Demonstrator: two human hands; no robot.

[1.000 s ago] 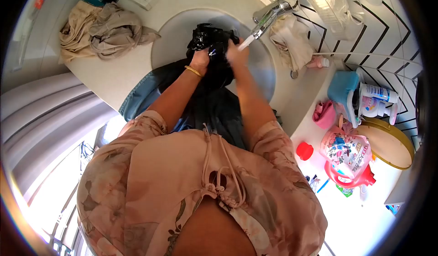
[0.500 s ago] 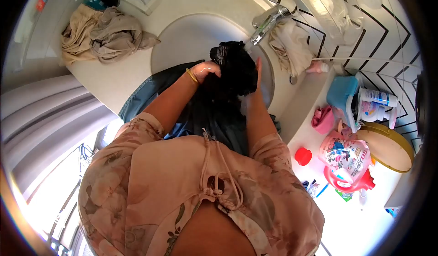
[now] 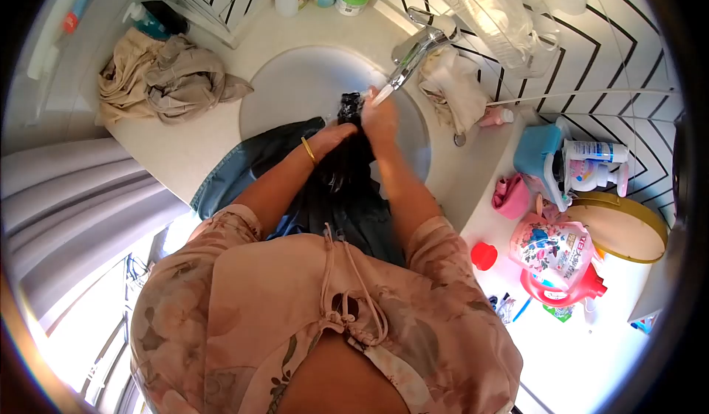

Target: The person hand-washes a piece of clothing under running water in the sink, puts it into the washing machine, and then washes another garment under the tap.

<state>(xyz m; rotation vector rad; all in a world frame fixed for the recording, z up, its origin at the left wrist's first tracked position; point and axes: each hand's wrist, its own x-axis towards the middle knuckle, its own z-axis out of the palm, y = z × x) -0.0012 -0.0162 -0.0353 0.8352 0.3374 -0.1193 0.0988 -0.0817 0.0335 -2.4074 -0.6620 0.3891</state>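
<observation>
Cloth (image 3: 347, 163): blk. Fabric, L side (image 3: 221, 181): dk teal-blue. Basin (image 3: 295, 74): lt gry. Tap (image 3: 417, 56): silver. Cloth pile (image 3: 181, 74): beige + taupe. Tiles (image 3: 620, 52): wht w/ blk chevrons. Blouse (image 3: 266, 288): pale pink, floral. Bangle (image 3: 309, 150): yel-gold. Cap (image 3: 484, 255): red. Pouch (image 3: 554, 248): pink/wht, floral print. Box (image 3: 537, 148): lt blue. Curtain (image 3: 66, 178): gry.
</observation>
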